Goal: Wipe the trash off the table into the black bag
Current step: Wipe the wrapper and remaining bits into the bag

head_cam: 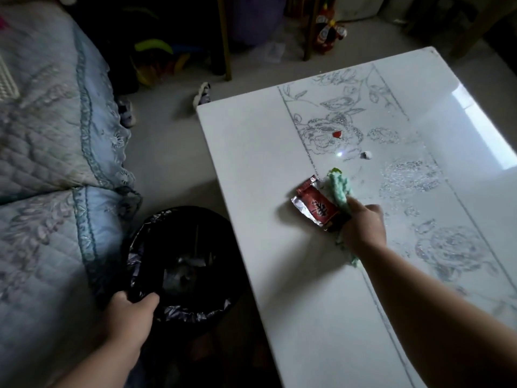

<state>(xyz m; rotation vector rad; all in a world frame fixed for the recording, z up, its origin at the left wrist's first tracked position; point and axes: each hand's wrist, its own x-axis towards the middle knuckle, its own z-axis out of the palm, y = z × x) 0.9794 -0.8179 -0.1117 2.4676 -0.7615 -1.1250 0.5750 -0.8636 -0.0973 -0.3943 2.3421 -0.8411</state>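
A white table (251, 152) with a silver flower pattern stands beside a black bag (181, 264) that lines a bin on the floor. The right hand (363, 228) is closed around a green cloth (340, 189) and presses it on the tabletop. A red wrapper (314, 205) lies touching the cloth on the side toward the bag. A small red scrap (337, 134) and a small white scrap (366, 155) lie farther off. The left hand (131, 312) grips the near rim of the bag, fingers curled over it. A blue quilted cover (50, 130) lies at left
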